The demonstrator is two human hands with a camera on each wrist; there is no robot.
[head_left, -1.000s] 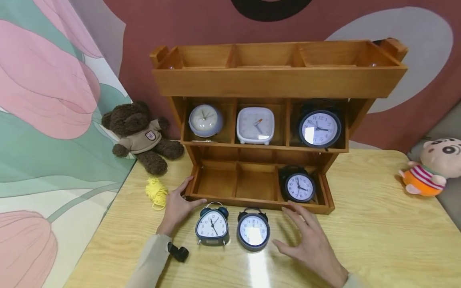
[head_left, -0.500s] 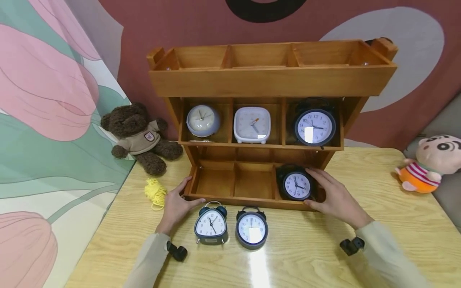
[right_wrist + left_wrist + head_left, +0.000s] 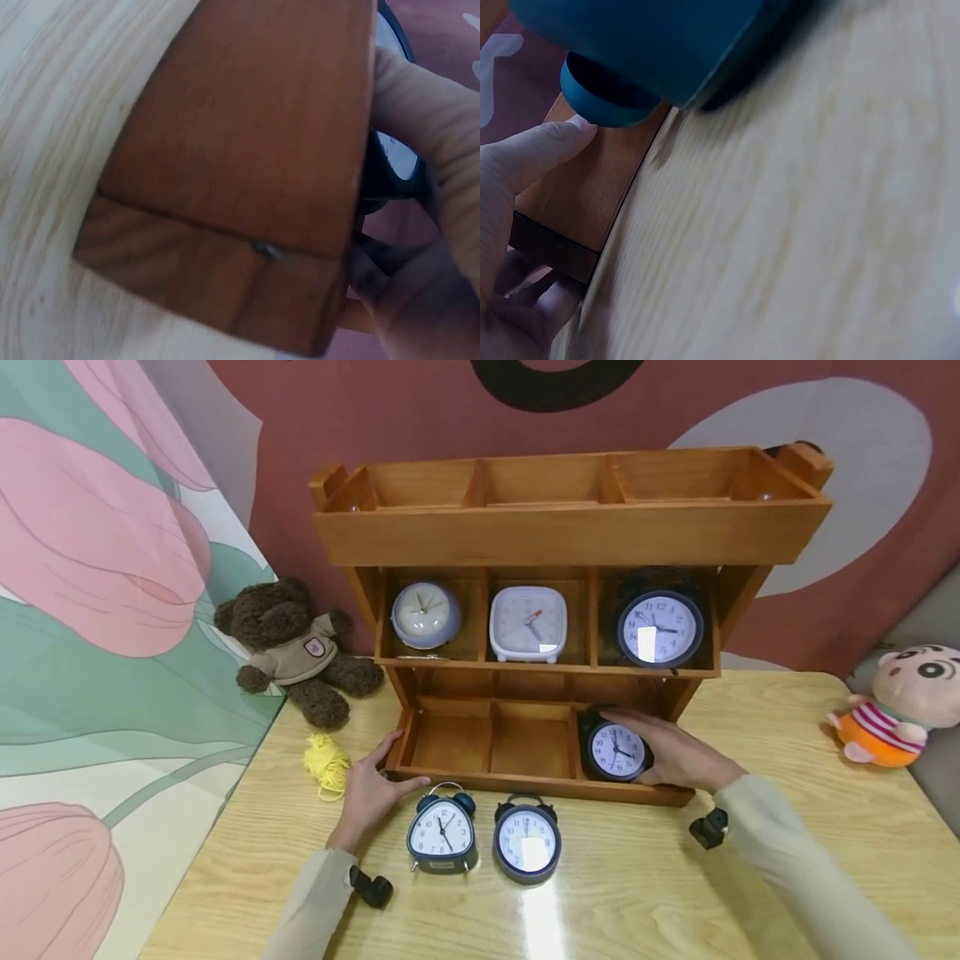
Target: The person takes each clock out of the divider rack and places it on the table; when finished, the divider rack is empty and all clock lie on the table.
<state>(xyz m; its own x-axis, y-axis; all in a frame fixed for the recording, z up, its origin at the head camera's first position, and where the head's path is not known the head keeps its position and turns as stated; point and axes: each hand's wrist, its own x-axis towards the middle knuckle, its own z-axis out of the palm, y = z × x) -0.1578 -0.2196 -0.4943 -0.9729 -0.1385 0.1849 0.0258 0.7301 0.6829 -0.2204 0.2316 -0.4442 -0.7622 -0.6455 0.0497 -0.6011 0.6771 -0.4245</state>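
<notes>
The pale wood-grain tabletop [image 3: 622, 902], streaked with glare, lies before a dark red wall [image 3: 367, 418]. On it stands a wooden shelf [image 3: 570, 537] — the left hand [image 3: 367, 795] has its fingers round the front left corner, the right hand [image 3: 678, 753] grips a black clock [image 3: 617, 752] in the lower right compartment. Left sit a teddy bear [image 3: 300, 652] and yellow yarn [image 3: 326, 765] — right, a plush doll [image 3: 881, 731].

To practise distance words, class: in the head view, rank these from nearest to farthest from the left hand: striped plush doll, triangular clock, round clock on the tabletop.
1. Triangular clock: just right of the left hand.
2. Round clock: further right, beyond the triangular one.
3. Striped plush doll: at the picture's right edge.
</notes>
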